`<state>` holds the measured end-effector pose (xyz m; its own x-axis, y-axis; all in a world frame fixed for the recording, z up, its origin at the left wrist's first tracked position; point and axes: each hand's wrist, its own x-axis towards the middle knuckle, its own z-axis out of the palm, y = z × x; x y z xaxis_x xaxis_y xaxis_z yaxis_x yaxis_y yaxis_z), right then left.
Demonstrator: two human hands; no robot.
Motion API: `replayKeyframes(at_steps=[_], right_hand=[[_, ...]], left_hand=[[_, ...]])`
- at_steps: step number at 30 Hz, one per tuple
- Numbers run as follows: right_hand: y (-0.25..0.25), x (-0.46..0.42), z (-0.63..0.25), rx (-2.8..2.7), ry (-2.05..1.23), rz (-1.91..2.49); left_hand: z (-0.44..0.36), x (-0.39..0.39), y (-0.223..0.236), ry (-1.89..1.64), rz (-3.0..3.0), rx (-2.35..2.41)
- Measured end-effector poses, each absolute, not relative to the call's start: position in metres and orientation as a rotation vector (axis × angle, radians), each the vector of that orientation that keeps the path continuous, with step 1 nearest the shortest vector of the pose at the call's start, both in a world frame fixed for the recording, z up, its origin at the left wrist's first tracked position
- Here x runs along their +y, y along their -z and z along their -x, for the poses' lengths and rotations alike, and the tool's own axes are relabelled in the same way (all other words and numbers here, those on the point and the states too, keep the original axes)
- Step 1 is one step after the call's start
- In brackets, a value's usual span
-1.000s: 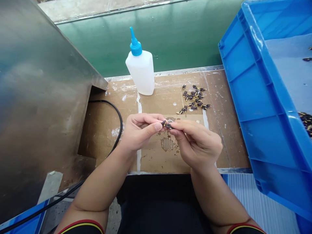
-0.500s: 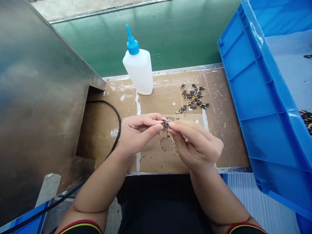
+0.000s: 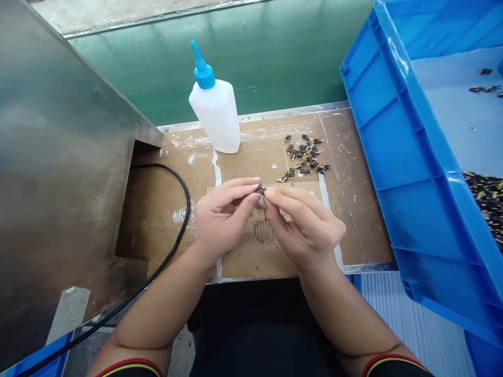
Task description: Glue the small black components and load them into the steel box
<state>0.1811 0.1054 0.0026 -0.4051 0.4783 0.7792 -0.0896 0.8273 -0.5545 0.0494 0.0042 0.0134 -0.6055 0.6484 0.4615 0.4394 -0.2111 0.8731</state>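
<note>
Between the fingertips of both hands is a small dark part, mostly covered by the fingers, so its exact kind does not show. My left hand pinches it from the left with thumb and fingers. From the right, my right hand pinches it too. Both hands hover over a piece of cardboard with a round, striped mark on it. Beyond my right hand lies a loose pile of small dark brown and yellow pieces.
A white squeeze bottle with a blue nozzle stands at the back. On the right is a large blue crate holding many similar pieces. A metal housing rises at left, with a black cable beside it.
The view has shifted slightly to the right, showing more of the crate's contents. Both hands still pinch the small dark part, the fingers slightly re-angled.
</note>
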Motion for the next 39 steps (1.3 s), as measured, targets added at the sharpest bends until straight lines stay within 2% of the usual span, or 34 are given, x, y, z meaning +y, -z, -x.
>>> replayKeyframes(at_steps=[18, 39], right_hand=[[-0.009, 0.099, -0.177, -1.798, -0.628, 0.26], [-0.003, 0.105, -0.17, -1.774, -0.487, 0.29]], left_hand=[[-0.067, 0.002, -0.008, -2.075, -1.176, 1.668], [-0.075, 0.006, -0.004, -2.001, -0.861, 1.597]])
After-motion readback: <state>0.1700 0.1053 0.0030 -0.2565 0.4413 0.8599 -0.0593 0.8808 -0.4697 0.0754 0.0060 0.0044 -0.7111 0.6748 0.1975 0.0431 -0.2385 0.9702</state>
